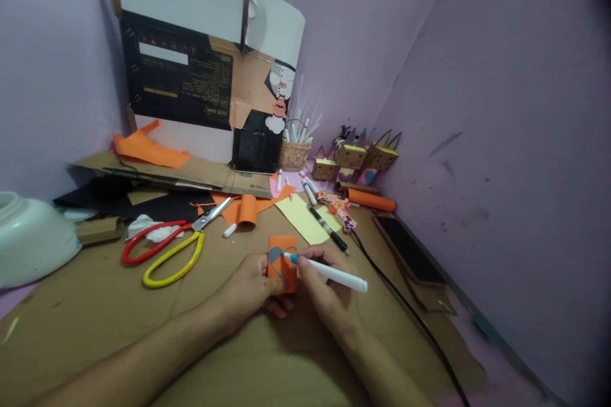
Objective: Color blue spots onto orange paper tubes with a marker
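Observation:
My left hand grips a small orange piece by its left and lower edge, with the thumb across its front. A blue-grey rounded patch and a drawn outline show on the orange surface. My right hand is closed round a white marker with a blue tip end. The marker's tip touches or nearly touches the orange piece beside the coloured patch. A white marker cap lies on the cardboard beyond my left hand.
Scissors with red and yellow handles lie at the left, near a pale bowl. Behind are an orange roll, yellow paper and a black pen. A glue gun trails a black cable past a phone.

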The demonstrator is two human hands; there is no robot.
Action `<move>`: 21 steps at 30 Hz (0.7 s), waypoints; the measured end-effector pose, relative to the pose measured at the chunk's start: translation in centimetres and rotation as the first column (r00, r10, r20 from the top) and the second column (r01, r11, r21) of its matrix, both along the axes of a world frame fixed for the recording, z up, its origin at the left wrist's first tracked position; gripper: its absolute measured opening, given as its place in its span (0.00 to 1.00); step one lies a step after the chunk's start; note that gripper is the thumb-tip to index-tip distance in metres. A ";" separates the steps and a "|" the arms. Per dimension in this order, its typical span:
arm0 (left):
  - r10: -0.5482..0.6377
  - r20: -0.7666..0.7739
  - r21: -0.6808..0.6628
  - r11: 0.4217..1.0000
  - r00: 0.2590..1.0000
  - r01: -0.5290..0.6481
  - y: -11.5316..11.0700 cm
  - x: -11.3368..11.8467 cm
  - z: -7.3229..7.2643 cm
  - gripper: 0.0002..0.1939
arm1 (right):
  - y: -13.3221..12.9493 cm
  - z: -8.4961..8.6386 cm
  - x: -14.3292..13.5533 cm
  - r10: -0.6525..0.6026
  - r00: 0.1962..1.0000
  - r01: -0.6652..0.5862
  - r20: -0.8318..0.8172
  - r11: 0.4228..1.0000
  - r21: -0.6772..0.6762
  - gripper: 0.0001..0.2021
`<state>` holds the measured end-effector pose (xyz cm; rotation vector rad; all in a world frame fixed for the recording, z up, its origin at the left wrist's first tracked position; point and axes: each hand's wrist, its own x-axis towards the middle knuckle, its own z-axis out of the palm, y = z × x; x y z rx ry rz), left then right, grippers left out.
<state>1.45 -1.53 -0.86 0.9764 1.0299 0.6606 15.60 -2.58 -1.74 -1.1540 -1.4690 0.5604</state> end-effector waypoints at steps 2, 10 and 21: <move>0.001 -0.007 -0.005 1.000 1.000 -0.002 0.0 0.0 0.0 0.16 | 0.0 0.0 0.0 -0.001 1.000 0.001 -0.002 1.000 -0.016 0.06; 0.019 -0.009 -0.018 1.000 1.000 -0.019 -0.1 0.1 0.3 0.15 | 0.1 -0.2 0.0 -0.011 0.999 0.009 -0.034 0.999 -0.048 0.06; 0.024 0.015 -0.018 1.000 1.000 -0.024 0.0 0.2 0.2 0.17 | -0.2 0.0 -0.2 0.055 0.997 -0.058 -0.045 0.996 -0.068 0.06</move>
